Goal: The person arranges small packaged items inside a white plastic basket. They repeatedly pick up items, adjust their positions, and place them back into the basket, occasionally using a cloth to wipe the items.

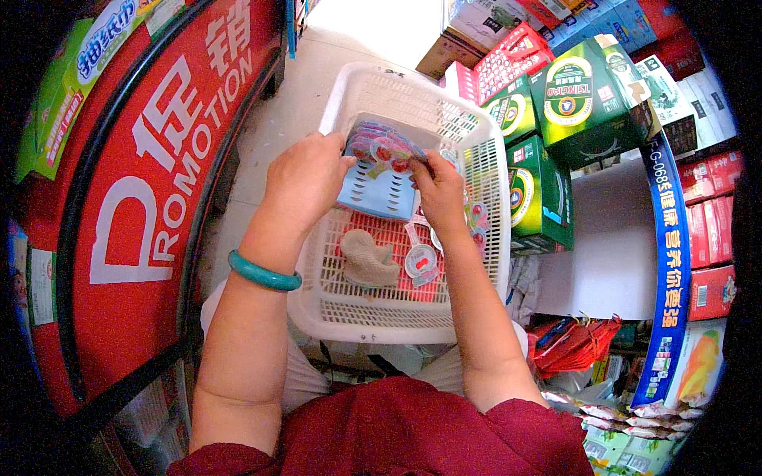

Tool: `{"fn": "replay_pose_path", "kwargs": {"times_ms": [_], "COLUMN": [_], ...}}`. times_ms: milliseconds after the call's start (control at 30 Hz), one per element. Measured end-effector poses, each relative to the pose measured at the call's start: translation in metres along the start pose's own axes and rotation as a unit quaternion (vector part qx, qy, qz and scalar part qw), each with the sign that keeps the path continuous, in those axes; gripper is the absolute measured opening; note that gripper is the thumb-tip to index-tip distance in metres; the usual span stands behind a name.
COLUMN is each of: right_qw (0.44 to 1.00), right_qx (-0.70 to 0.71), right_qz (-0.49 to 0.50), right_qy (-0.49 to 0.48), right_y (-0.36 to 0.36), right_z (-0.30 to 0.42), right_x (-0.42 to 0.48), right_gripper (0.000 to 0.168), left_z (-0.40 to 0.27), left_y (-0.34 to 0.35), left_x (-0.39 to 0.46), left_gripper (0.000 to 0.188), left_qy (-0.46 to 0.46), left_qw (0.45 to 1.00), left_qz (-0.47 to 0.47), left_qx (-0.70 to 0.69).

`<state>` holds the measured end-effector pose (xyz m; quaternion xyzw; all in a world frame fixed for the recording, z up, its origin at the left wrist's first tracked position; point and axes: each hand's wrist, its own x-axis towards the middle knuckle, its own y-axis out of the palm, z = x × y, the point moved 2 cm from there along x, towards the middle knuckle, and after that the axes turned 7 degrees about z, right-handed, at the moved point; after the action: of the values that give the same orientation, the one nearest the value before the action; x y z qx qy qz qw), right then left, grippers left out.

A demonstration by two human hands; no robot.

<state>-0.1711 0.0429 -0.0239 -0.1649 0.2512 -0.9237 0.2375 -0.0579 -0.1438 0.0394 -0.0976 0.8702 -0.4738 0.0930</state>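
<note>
A white plastic basket [497, 196] sits in front of me, close to my lap. Inside it, a light blue slotted display box [378, 193] holds a row of small clear packs with red pieces [372, 140]. My left hand [309, 175], a green bangle at its wrist, grips the box's left edge, its fingertips partly hidden. My right hand [442, 187] pinches a small clear pack [390, 157] with red round pieces over the box. Below lie a beige knitted cloth item [369, 262] and a loose round pack with a handle [421, 260]. Further packs [477, 223] rest by the right wall.
On the left runs a red promotion display stand [143, 178] with a black rail. Green beer cartons [586, 101] are stacked close on the right, before a shelf with a blue edge strip [664, 256]. Red bags [574, 345] hang lower right. Tiled floor [315, 41] shows beyond the basket.
</note>
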Motion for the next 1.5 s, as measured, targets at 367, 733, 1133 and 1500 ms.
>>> {"fn": "replay_pose_path", "kwargs": {"times_ms": [367,733,1133,1500], "right_qw": [0.992,0.996,0.988,0.993], "right_qx": [-0.094,-0.062,-0.124,-0.098], "right_qz": [-0.014,-0.003,0.013,0.036], "right_qy": [-0.078,-0.066,-0.086,-0.045], "right_y": [0.017,0.024,0.020,0.018], "right_z": [-0.011,-0.017,-0.021,-0.026], "right_x": [0.017,0.020,0.030,0.034], "right_gripper": [0.016,0.020,0.013,0.014], "left_z": [-0.002,0.000,0.000,0.002], "left_y": [-0.003,-0.001,0.000,0.000], "left_x": [-0.001,0.000,0.000,0.000], "left_gripper": [0.026,0.026,0.026,0.024], "left_qy": [-0.010,-0.012,-0.019,-0.008], "left_qw": [1.000,1.000,1.000,1.000], "left_qz": [0.000,0.004,0.007,-0.008], "left_qx": [-0.003,0.003,0.008,0.007]}}
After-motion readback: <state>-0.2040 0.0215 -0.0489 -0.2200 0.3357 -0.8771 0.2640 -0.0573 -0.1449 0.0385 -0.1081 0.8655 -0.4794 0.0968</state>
